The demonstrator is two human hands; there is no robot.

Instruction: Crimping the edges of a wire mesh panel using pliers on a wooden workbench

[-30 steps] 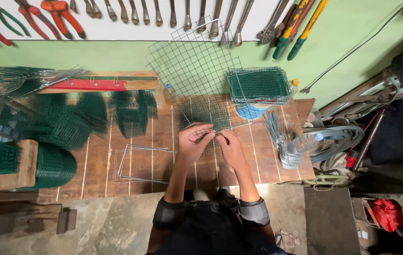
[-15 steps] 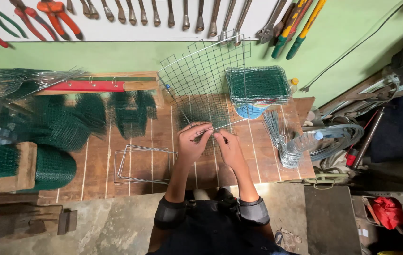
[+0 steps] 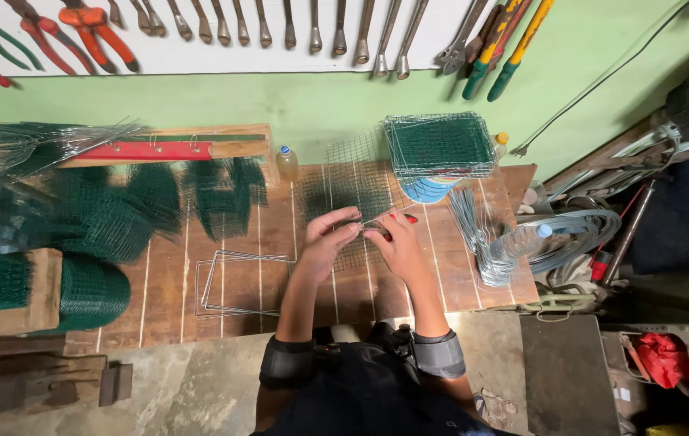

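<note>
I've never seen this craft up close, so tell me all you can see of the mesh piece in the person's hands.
The mesh panel is a flat sheet of thin green wire in a square grid, see-through. It lies tilted over the wooden bench, its far edge raised toward the green wall. The left hand and right hand pinch its near edge; the right also holds a red-handled tool.

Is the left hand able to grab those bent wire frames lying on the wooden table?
Probably yes. The left hand is busy pinching the green mesh piece, but the wire frames lie just to its left on the wooden table with nothing between them.
</note>
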